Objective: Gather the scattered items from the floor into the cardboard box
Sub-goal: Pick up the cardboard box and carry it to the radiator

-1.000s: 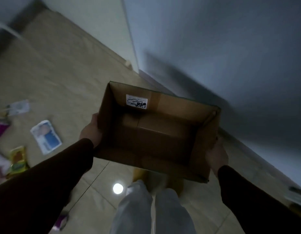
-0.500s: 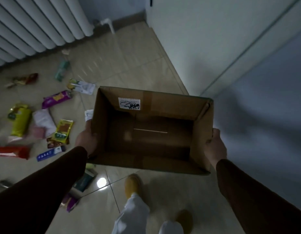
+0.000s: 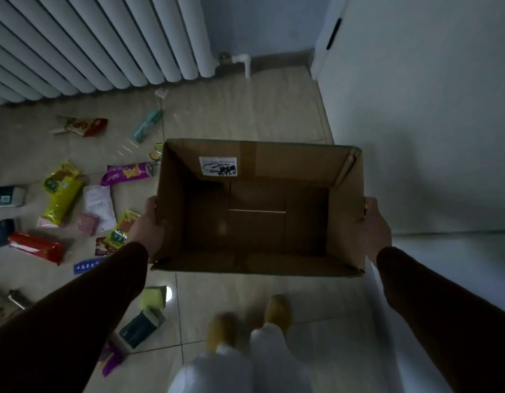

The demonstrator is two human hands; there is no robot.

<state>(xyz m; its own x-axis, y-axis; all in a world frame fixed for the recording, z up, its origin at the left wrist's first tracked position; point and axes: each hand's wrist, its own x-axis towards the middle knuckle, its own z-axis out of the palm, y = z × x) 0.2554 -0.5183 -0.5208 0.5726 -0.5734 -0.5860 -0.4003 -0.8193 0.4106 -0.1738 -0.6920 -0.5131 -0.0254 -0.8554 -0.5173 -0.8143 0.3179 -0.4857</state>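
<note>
I hold an open, empty cardboard box (image 3: pixel 346 217) in the air in front of me. My left hand (image 3: pixel 148 225) grips its left wall and my right hand (image 3: pixel 371 225) grips its right wall. A white label is stuck inside the far wall. Scattered packets lie on the tiled floor to the left: a yellow-green packet (image 3: pixel 60 197), a purple packet (image 3: pixel 128 173), a red packet (image 3: pixel 36 246), a white packet (image 3: pixel 99 204), a teal packet (image 3: pixel 148 126), a dark box (image 3: pixel 142 327) and several more, some under my left sleeve.
A white ribbed radiator (image 3: pixel 90 43) runs along the far left wall, with a pipe at its right end. A pale cabinet or door (image 3: pixel 415 109) stands on the right. My feet in yellow slippers (image 3: pixel 278 310) stand on the tiles below the box.
My view has swung left and toward the radiator. More of the scattered packets are now in sight. Both hands keep the same grip on the box.
</note>
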